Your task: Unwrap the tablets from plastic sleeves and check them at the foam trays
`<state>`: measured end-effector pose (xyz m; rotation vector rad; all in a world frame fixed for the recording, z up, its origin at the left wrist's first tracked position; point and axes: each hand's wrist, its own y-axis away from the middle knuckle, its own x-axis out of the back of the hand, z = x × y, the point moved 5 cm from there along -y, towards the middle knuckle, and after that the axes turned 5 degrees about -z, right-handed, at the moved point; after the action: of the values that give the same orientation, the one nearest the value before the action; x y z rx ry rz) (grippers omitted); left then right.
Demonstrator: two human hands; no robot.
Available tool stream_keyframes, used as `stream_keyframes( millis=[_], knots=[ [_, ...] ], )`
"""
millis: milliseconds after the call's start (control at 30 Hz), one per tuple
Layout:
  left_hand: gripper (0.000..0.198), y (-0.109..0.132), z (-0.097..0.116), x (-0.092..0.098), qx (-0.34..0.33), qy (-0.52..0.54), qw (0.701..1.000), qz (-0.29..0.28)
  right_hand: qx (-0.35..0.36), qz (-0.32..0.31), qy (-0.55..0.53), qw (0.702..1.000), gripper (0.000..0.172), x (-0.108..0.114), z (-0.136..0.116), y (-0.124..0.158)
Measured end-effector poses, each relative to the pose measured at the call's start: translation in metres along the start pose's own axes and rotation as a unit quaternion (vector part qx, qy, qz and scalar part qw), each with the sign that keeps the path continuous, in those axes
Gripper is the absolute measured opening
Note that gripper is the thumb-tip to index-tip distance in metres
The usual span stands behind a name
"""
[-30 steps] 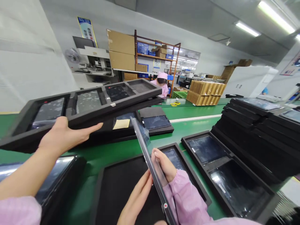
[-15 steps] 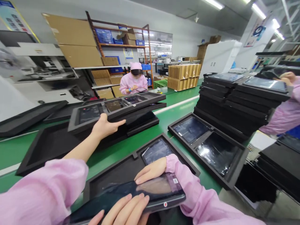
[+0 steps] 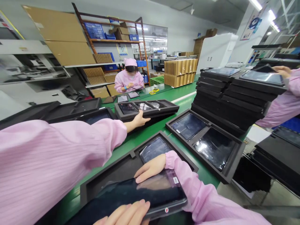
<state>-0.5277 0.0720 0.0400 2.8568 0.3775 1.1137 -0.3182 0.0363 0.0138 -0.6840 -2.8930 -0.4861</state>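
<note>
A dark glossy tablet (image 3: 161,192) with a small white label and a round red-and-white sticker lies tilted at the bottom of the head view. My left hand (image 3: 127,215) comes from the bottom edge, its fingers wrapped over the tablet's near side; the thumb is mostly hidden. On the glass, my right hand (image 3: 151,168) rests with its fingers stretched out flat, pointing left. Under and behind the tablet is a black foam tray (image 3: 114,170), with another film-covered tablet (image 3: 156,148) in its far compartment.
From the left, a co-worker's pink-sleeved arm (image 3: 70,150) crosses in front, its hand (image 3: 139,120) on a tray of tablets (image 3: 164,107). A two-tablet tray (image 3: 208,125) and stacked black trays (image 3: 225,106) stand right. A person (image 3: 128,78) sits across the green bench (image 3: 134,139).
The co-worker's arm has reached farther right, and the upper tray has moved right and away with it. My hands and the tablet have barely moved; the view has shifted slightly.
</note>
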Motion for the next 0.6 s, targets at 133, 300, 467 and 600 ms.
stream_keyframes(
  millis=[133,300,467,600],
  knots=[
    [0.056,0.005,0.035,-0.012,-0.035,-0.097,0.995,-0.013,-0.020,-0.023,0.010,0.999,0.022,-0.008,-0.002,-0.010],
    [0.065,0.043,0.043,-0.021,-0.034,-0.177,0.984,-0.006,-0.018,-0.029,0.032,0.999,0.018,-0.016,-0.008,-0.008],
    [0.039,0.059,0.011,-0.001,0.019,-0.100,0.994,0.046,0.103,0.180,0.029,0.978,0.062,0.003,-0.029,0.067],
    [0.017,0.071,-0.006,0.048,0.095,0.068,0.984,0.135,0.345,0.265,0.042,0.899,0.067,-0.020,-0.060,0.121]
  ],
)
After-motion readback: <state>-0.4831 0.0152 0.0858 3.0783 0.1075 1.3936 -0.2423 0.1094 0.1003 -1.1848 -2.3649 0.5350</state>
